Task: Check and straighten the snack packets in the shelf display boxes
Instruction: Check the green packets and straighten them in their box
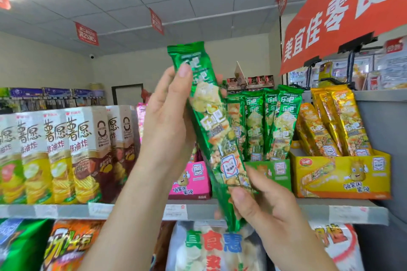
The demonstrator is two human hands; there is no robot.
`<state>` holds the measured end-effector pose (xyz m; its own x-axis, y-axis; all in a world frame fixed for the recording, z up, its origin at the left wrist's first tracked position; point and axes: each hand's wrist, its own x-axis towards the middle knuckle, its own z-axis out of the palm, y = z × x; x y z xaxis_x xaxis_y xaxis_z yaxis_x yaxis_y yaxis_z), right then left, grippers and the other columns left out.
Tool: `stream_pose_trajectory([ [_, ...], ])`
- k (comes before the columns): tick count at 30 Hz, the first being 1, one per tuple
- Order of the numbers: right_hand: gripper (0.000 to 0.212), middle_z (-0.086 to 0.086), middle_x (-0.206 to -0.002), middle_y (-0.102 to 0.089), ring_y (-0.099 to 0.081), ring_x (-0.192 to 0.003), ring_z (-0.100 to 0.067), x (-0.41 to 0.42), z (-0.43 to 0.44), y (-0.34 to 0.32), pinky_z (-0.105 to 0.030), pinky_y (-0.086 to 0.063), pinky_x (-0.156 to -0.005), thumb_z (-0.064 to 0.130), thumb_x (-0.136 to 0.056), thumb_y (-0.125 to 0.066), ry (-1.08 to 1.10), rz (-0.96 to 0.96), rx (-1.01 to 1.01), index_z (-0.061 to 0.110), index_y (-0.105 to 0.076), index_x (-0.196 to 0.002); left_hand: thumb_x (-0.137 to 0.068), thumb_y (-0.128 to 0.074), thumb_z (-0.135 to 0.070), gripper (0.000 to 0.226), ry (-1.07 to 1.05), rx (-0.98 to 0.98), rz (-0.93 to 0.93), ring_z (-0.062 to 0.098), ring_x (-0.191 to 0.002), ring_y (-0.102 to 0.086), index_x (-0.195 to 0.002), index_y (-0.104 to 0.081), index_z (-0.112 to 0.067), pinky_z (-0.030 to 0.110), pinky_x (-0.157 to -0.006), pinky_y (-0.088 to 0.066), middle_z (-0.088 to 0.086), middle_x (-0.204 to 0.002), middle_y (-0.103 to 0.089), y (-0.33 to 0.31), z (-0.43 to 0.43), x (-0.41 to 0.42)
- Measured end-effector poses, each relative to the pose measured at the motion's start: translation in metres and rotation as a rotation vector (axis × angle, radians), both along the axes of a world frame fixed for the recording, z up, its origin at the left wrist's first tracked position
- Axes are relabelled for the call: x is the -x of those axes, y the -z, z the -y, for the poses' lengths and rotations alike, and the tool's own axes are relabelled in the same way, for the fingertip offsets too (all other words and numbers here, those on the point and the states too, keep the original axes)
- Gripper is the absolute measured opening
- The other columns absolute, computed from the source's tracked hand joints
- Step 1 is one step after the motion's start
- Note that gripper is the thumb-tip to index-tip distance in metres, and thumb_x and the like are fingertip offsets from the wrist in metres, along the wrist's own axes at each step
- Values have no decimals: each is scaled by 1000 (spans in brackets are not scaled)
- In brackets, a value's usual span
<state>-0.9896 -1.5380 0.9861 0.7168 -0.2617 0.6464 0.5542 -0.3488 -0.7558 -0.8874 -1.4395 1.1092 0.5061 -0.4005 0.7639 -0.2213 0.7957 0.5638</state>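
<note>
Where the green packet [211,121] is: raised before the shelf [308,209], tilted, top leaning left.
Material: glossy, crinkled foil; 1 long, narrow sleeve.
Left hand [167,125]: thumb and fingers pinch its upper part.
Right hand [262,202]: pinches its lower end.
Behind: matching packets [284,121] upright in a green cardboard box [273,171].
Obstructed: pink box [193,180], partly hidden by the left hand.

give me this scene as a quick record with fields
held item: long green packet, tilted, out of its box
left hand: grips its upper part, thumb on front
right hand: pinches its lower end
green display box: other green packets standing in it
yellow display box: right of the green one, gold packets leaning
pink display box: left, partly behind the left forearm
task state: packet not yet put back
</note>
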Motion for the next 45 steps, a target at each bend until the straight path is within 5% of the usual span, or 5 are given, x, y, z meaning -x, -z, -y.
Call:
stream_pose_trajectory([
  [10, 81, -15, -103, -74, -69, -94, -31, -4, -29, 23, -42, -57, -86, 52, -28, -95, -186, 27, -632, 22, -77, -102, -64, -87, -34, 46, 105, -133, -87, 21, -82, -69, -99, -71, -10, 39, -76, -56, 11, -98, -74, 76, -18, -2],
  [17, 42, -24, -81, -72, -71, -64, -28, 3, -50, 25, -29, -56, -55, 33, -57, -89, -248, 118, -765, 10, -70, -86, -65, -85, -35, 32, -66, -209, 29, 12, -84, -68, -93, -73, -26, 26, -72, -54, -2, -91, -74, 119, -31, 7],
  [28, 22, 0, -69, -72, -62, -58, -4, -2, -79, 40, -13, -47, -51, 45, -65, -77, 192, 147, -499, 28, -66, -75, -85, -66, -30, 35, 69, -303, -132, 28, -110, -63, -117, -67, -16, 38, -92, -52, 16, -121, -68, 140, -52, 9],
  [41, 35, -2, -67, -70, -65, -56, -22, 5, -89, 53, -42, -55, -58, 63, -72, -63, 362, -88, 65, 28, -62, -76, -64, -49, -79, 101, -236, -494, -359, 41, -132, -45, -135, -53, -8, 62, -110, -32, 20, -140, -53, 145, -68, 4],
  [45, 41, 1, -64, -69, -65, -58, -11, 13, -79, 41, -18, -47, -54, 68, -71, -65, 293, -144, 96, 27, -68, -74, -58, -39, -89, 112, -251, -603, -204, 41, -137, -39, -137, -51, -11, 63, -113, -27, 19, -145, -47, 151, -74, 1],
])
